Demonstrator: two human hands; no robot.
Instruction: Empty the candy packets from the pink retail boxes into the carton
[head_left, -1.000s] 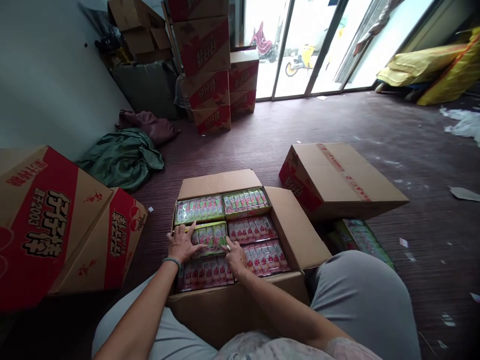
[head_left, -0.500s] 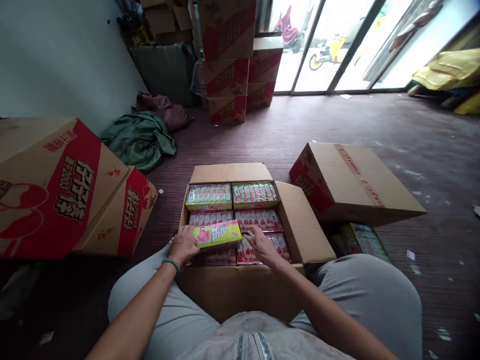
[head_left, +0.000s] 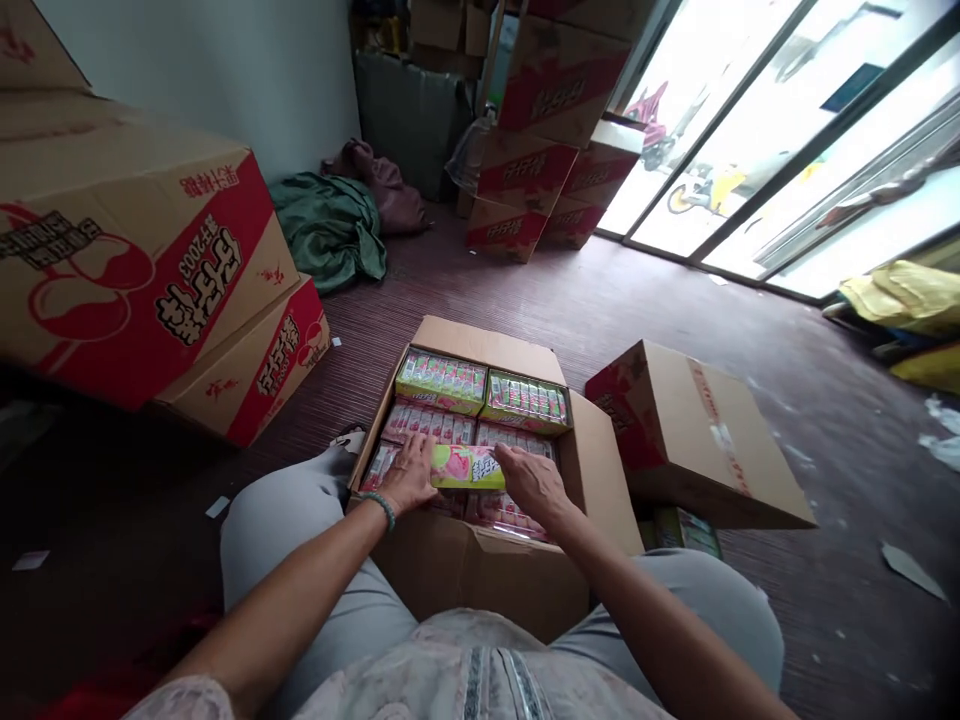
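Left hand (head_left: 409, 476) and right hand (head_left: 531, 482) pinch the pack (head_left: 466, 466) by its ends above the box (head_left: 600, 470), mid-frame; uneven grip could tip it loose.

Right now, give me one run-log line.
left hand: holding yellow-green rectangular snack pack | right hand: holding same pack | pack: above open brown cardboard carton

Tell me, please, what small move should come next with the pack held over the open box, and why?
Probably lift the pack straight up, clear of the box. The left hand and right hand grip its two ends, and it stands on edge above the pink packs. Two green packs sit at the far side, so straight up seems the freest path.
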